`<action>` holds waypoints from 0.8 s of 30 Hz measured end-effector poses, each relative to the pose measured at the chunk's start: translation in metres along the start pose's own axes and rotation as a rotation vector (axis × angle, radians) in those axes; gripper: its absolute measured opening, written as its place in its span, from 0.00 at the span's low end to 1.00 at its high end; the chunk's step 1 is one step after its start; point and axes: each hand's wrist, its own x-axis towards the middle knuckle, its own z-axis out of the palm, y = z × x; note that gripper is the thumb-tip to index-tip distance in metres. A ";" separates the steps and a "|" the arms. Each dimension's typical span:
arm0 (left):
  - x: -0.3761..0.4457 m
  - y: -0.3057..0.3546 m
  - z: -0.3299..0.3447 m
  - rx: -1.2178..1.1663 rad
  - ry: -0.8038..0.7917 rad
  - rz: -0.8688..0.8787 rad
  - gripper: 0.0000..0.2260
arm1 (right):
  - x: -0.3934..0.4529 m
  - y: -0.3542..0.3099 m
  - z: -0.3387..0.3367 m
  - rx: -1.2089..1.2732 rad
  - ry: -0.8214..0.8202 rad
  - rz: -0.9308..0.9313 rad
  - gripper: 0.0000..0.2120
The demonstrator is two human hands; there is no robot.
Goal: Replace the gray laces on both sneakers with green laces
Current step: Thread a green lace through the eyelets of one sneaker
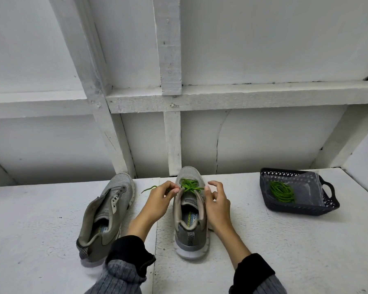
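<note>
- The left hand is pinching a strand of the green lace between thumb and fingertips, just left of the right sneaker; the lace's free end is trailing out to the left over the worktop.
- The right hand is resting against the right side of the same sneaker, fingers loosely curled; whether it is gripping a lace end cannot be told.
- The right sneaker is standing heel toward the camera, with the green lace crossing its upper eyelets.
- The left sneaker is lying beside it to the left, apart from it, tilted, its eyelets showing no lace.
- Further right, a dark basket is sitting on the worktop, holding a coiled green lace on a clear plastic bag.
- Behind everything, a white panelled wall is rising.
</note>
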 end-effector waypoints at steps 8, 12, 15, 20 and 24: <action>-0.001 -0.004 0.000 -0.007 -0.008 -0.023 0.06 | 0.017 -0.017 -0.013 0.201 0.173 -0.009 0.09; -0.002 -0.004 0.002 0.012 0.014 -0.021 0.08 | 0.026 -0.044 -0.037 0.904 0.157 0.068 0.11; -0.003 -0.003 0.003 0.022 0.018 -0.012 0.08 | 0.028 -0.044 -0.048 0.899 0.217 0.139 0.11; -0.004 -0.005 0.005 -0.007 0.021 -0.034 0.08 | 0.025 -0.010 -0.043 -0.036 0.139 0.221 0.08; -0.005 -0.006 0.004 -0.036 0.006 -0.027 0.07 | 0.016 0.004 -0.029 -0.419 -0.015 0.145 0.08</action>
